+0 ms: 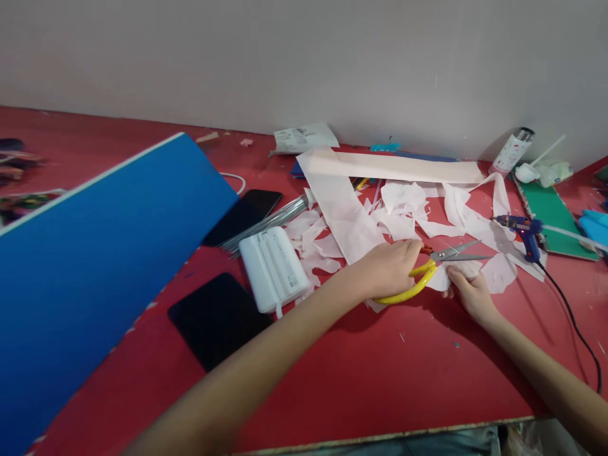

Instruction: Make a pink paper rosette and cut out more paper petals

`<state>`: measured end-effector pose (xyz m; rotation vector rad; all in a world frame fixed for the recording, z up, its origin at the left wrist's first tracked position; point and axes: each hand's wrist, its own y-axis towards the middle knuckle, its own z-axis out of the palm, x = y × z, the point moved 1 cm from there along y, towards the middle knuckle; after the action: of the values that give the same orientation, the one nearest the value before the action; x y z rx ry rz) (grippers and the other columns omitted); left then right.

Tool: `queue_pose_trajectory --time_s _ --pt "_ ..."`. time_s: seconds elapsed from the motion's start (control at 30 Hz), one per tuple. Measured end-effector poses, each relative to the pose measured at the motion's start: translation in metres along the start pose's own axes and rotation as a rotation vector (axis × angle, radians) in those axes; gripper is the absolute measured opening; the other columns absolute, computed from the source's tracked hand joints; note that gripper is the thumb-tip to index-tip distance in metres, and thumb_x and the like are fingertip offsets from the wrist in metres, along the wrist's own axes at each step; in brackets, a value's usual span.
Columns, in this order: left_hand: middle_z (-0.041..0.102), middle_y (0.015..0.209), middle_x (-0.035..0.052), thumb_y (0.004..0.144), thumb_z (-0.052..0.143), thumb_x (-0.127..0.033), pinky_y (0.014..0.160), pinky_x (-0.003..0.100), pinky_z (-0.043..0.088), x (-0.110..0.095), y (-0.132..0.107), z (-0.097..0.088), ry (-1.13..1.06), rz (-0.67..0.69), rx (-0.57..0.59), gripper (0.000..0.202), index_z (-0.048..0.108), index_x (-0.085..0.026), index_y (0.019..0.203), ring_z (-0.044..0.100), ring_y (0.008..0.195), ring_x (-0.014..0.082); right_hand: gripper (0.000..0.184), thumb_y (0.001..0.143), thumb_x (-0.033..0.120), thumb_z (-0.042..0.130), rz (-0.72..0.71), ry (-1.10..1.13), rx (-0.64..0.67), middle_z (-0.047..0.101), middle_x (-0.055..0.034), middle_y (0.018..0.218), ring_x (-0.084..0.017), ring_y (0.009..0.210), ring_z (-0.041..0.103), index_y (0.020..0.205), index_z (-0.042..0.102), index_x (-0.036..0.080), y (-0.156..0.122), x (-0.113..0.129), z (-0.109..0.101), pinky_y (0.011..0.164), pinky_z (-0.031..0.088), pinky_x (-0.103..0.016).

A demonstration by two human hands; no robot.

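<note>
"On the right half of the red worktop [380,373], what does the left hand [392,267] have?"

"Scissors [431,263]. Its grip is wrapped round the yellow handles, and the blades stand apart, pointing right."

"And the right hand [469,292]?"

"Its grip is narrow, pinching a small pale petal [439,280] between thumb and fingers, just below the blades. I can't tell whether the blades touch it."

"What lies about them?"

"Pale scraps [403,197] are strewn behind the hands, with a long strip [413,168] along the back. Right of the scissors lies a blue glue gun [526,235], its tip over the scraps."

"Anything to the left?"

"A white packet [274,269], with a black tablet [218,320] near it. Farther left, a big blue board [118,247] slants across the worktop."
</note>
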<state>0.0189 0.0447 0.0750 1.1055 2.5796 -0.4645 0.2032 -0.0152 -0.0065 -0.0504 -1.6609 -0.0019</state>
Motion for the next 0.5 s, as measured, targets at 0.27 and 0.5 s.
queue_pose_trajectory --time_s 0.27,0.5 --pt "0.060 0.112 0.0181 0.089 0.033 -0.041 0.074 0.035 0.042 -0.0012 -0.0002 -0.0003 0.012 0.014 0.018 0.044 0.046 -0.009 0.117 0.057 0.092 0.0259 0.035 0.084 0.043 0.053 0.020 -0.023 -0.003 0.058 0.0008 0.045 -0.012 0.043 0.050 0.058 0.055 0.019 0.0003 -0.0023 -0.0006 0.049 0.039 -0.025" --pt "0.062 0.101 0.0161 0.086 0.038 -0.035 0.068 0.034 0.041 -0.0032 -0.0005 -0.0032 -0.002 -0.038 0.090 0.035 0.045 -0.013 0.112 0.057 0.084 0.0246 0.037 0.084 0.045 0.052 0.016 -0.058 -0.003 0.059 -0.0001 0.047 -0.012 0.045 0.051 0.057 0.055 0.019 -0.0011 0.0030 0.0014 0.050 0.040 -0.026"
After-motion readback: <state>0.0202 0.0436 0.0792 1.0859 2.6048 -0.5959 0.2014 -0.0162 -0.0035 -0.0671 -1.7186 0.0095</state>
